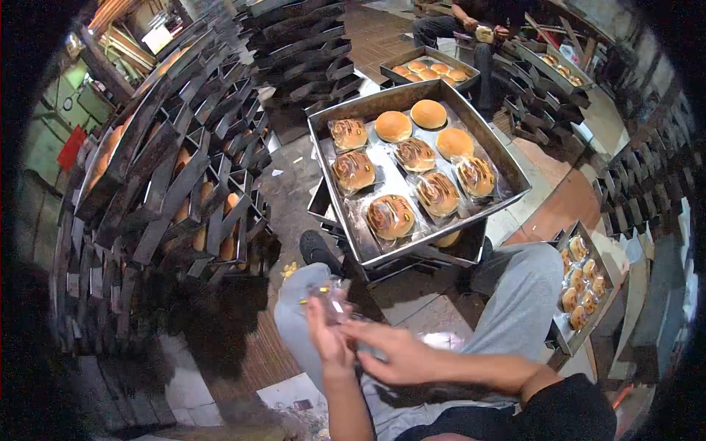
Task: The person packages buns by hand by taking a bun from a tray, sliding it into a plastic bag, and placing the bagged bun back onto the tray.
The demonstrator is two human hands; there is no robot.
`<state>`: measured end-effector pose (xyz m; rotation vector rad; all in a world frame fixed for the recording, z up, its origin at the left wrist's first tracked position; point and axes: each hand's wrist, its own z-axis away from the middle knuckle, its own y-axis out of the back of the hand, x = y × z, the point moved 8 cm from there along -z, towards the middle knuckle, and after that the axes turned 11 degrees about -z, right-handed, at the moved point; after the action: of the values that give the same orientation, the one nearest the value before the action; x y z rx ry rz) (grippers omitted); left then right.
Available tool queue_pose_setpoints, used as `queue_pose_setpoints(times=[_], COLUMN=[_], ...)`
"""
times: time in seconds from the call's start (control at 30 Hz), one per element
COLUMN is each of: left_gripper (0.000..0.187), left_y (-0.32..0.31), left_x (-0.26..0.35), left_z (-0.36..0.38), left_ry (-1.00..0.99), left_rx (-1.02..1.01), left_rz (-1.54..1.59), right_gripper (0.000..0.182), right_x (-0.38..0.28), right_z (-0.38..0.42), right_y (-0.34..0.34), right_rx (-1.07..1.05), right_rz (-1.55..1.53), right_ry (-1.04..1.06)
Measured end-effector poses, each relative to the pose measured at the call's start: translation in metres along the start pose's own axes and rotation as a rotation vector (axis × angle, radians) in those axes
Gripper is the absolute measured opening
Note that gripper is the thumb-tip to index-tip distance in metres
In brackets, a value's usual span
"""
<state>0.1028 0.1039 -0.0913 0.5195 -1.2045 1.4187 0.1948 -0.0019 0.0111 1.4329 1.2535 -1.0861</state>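
My left hand (pixel 328 339) is raised over my left knee, its fingers closed on clear printed plastic bags (pixel 331 300); how many cannot be made out. My right hand (pixel 393 353) reaches across to it, fingers stretched and thumb apart, the fingertips at the left palm near the bags. Both hands are slightly blurred. Beyond them, a dark metal tray (pixel 471 237) rests tilted on other trays. It holds three bare round buns, one a glossy brown bun (pixel 429 114), and several bagged buns, including a wrapped bun (pixel 391 217) at the near corner.
A tray of wrapped buns (pixel 579 323) stands at my right. Another bun tray (pixel 430 57) lies farther back, before a seated person (pixel 478 26) holding something small. Tall stacks of dark trays (pixel 169 169) rise at left, more (pixel 294 44) behind. My sandalled foot (pixel 320 250) is beside the central stack.
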Motion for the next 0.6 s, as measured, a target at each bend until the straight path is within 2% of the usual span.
queue_pose_setpoints(times=[0.03,0.07,0.1,0.13,0.17,0.2,0.23,0.27,0.3,0.4,0.47,0.53,0.57,0.6], left_gripper=[0.049,0.052,0.052,0.052,0.052,0.052,0.052,0.052,0.055,0.055,0.054,0.053,0.05,0.05], left_y=[0.019,0.033,0.037,0.037,0.035,0.034,0.027,0.021,0.019,0.017,0.013,0.006,0.008,0.007], left_x=[0.009,0.016,0.019,0.023,0.025,0.024,0.028,0.031,0.026,0.021,0.024,0.031,0.031,0.034], left_z=[-0.021,-0.038,-0.048,-0.058,-0.064,-0.063,-0.059,-0.056,-0.057,-0.051,-0.048,-0.041,-0.04,-0.038], left_ry=[-0.027,-0.053,-0.044,-0.053,-0.062,-0.055,-0.079,-0.111,-0.124,-0.084,-0.092,-0.125,-0.104,-0.112], left_rx=[0.011,0.026,0.022,-0.023,-0.067,-0.066,-0.108,-0.15,-0.219,-0.224,-0.261,-0.293,-0.274,-0.267], left_rz=[0.034,0.069,0.081,0.18,0.278,0.287,0.264,0.241,0.276,0.315,0.36,0.359,0.389,0.386], right_gripper=[0.041,0.031,0.025,0.024,0.023,0.028,0.038,0.044,0.047,0.046,0.044,0.036,0.024,0.021], right_x=[-0.023,-0.04,-0.025,-0.029,0.011,0.016,0.048,0.076,0.082,0.12,0.079,0.059,0.051,0.056], right_z=[-0.013,-0.035,-0.053,-0.074,-0.099,-0.119,-0.14,-0.148,-0.154,-0.177,-0.168,-0.142,-0.13,-0.108], right_y=[0.032,0.073,0.121,0.168,0.235,0.281,0.331,0.371,0.388,0.443,0.429,0.429,0.43,0.442], right_rx=[0.082,0.127,0.297,0.404,0.504,0.606,0.504,0.452,0.437,0.364,0.393,0.533,0.554,0.638], right_rz=[0.196,0.35,0.375,0.728,0.844,1.03,1.262,1.228,1.113,1.103,1.033,0.871,0.914,0.616], right_ry=[0.141,0.256,0.046,0.26,0.024,-0.073,-0.09,-0.478,-0.598,-0.518,-0.539,-0.397,-0.292,-0.251])
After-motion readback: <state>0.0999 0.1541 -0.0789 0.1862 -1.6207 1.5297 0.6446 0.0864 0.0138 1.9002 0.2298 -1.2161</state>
